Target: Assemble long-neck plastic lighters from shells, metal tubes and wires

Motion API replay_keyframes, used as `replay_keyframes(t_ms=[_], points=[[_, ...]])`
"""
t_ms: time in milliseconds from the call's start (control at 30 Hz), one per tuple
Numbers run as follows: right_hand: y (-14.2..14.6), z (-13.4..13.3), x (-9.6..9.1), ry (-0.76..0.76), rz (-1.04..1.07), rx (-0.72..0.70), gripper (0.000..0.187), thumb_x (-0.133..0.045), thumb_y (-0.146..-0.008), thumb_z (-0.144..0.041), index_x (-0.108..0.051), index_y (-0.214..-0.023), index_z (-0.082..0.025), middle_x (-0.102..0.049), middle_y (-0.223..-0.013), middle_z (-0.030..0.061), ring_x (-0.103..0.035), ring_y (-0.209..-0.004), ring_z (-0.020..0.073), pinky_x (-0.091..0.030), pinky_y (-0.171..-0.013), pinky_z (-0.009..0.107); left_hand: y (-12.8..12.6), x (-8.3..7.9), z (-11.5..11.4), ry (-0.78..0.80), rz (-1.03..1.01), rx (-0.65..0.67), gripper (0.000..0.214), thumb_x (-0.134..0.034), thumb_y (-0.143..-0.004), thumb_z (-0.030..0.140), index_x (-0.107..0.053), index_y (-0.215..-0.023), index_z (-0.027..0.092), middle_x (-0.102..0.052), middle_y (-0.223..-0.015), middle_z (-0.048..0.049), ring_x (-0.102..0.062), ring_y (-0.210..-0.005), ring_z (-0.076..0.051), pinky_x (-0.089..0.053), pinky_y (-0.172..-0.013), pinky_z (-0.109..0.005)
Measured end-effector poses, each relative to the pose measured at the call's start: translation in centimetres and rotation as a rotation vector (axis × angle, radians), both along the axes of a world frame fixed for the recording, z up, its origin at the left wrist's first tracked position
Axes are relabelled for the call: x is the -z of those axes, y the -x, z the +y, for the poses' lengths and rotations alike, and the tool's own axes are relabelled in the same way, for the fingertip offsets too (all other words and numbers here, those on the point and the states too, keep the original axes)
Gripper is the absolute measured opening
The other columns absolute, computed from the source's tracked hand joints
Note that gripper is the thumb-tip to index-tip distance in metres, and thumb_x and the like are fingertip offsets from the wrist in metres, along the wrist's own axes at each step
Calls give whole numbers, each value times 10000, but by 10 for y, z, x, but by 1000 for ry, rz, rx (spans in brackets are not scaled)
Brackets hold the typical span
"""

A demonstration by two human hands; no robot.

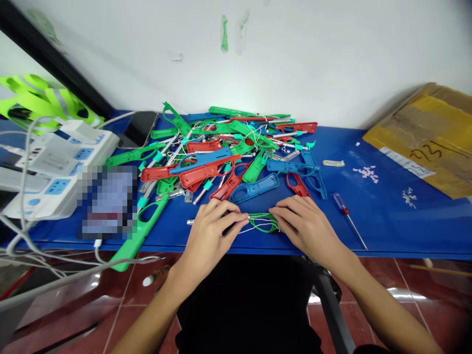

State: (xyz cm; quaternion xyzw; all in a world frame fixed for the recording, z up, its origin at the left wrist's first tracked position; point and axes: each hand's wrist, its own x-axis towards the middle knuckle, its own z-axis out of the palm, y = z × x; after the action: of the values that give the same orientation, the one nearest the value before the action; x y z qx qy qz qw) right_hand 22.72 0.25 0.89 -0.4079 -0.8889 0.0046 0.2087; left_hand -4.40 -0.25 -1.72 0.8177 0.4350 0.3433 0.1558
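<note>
My left hand [214,230] and my right hand [306,225] rest near the front edge of the blue table [387,221]. Both pinch a green plastic handle shell [263,222] with thin white wires lying between them. Left fingers are pressed together on its left end, where a metal tube pokes out. Right fingers curl over its right end. Just behind the hands lies a heap of green, red and blue handle shells [228,152] mixed with metal tubes and wires.
A red-handled screwdriver [346,216] lies right of my right hand. A cardboard box [424,132] sits at the far right. White power strips [55,167] with cables, a blurred phone [106,201] and a dark phone [142,128] occupy the left. Small white parts [367,173] lie scattered.
</note>
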Motion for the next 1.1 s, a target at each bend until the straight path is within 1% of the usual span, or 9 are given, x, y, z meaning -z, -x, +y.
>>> replay_keyframes(t_ms=[100,200,367,500,633,767,900,967,1100], points=[[3,0,-5,23,-30,24,189,-583,-1122,-214,-767,-1142,-174,-785,-1061,91,-707,-938,237,-534,-840,404,0,0,0,-12,1,-8,91,-753,-1049,242,-818,-1111,258,-787,-1070,-27,-655,-977,-211,-469,-840,-372],[3,-1,-10,54,-13,-9,186,-587,-1128,-229,-766,-1148,-183,-799,-1097,90,-738,-1031,249,-554,-916,422,0,0,0,-17,6,-7,94,-755,-1047,243,-817,-1116,257,-787,-1071,-29,-656,-976,-213,-476,-848,-374],[-9,-8,-7,111,95,8,253,-623,-1122,-277,-700,-1350,-198,-774,-1315,130,-732,-1182,267,-565,-1059,478,1,2,-1,-28,0,4,109,-752,-1045,229,-808,-1137,241,-783,-1091,-35,-653,-990,-217,-490,-876,-380],[-22,-17,1,208,160,-42,279,-707,-1080,-336,-683,-1346,-255,-717,-1469,120,-678,-1355,293,-532,-1156,528,1,2,-1,-24,2,3,111,-746,-1050,235,-807,-1142,246,-789,-1107,-34,-663,-1018,-221,-498,-902,-385],[-25,-20,8,194,203,-44,213,-729,-1063,-300,-707,-1272,-270,-750,-1417,94,-704,-1308,279,-550,-1129,504,3,-1,-1,3,-17,30,118,-722,-1071,263,-803,-1155,245,-798,-1142,-37,-681,-1055,-222,-503,-938,-393],[-24,-18,12,176,242,-48,174,-722,-1062,-248,-718,-1235,-264,-769,-1379,78,-710,-1272,258,-554,-1116,481,6,-5,-2,46,-34,49,193,-627,-1128,303,-802,-1188,245,-805,-1184,-40,-691,-1093,-223,-501,-958,-404],[-23,-18,13,160,251,-41,195,-720,-1063,-234,-708,-1255,-265,-775,-1375,76,-710,-1258,260,-550,-1108,488,6,-4,-3,28,-14,30,289,-765,-1029,474,-800,-1205,248,-806,-1188,-47,-687,-1102,-253,-498,-960,-426],[-21,-18,13,145,247,-30,208,-719,-1064,-230,-697,-1269,-261,-781,-1368,82,-715,-1251,266,-548,-1098,494,5,-4,-4,15,-1,20,293,-801,-1005,462,-796,-1207,250,-805,-1187,-45,-684,-1101,-254,-497,-953,-423],[-16,-21,11,104,246,-17,222,-712,-1066,-201,-671,-1279,-247,-793,-1348,90,-727,-1239,266,-540,-1094,499,4,-3,-3,14,6,29,185,-756,-1057,340,-783,-1219,254,-800,-1193,-37,-678,-1096,-234,-499,-950,-409]])
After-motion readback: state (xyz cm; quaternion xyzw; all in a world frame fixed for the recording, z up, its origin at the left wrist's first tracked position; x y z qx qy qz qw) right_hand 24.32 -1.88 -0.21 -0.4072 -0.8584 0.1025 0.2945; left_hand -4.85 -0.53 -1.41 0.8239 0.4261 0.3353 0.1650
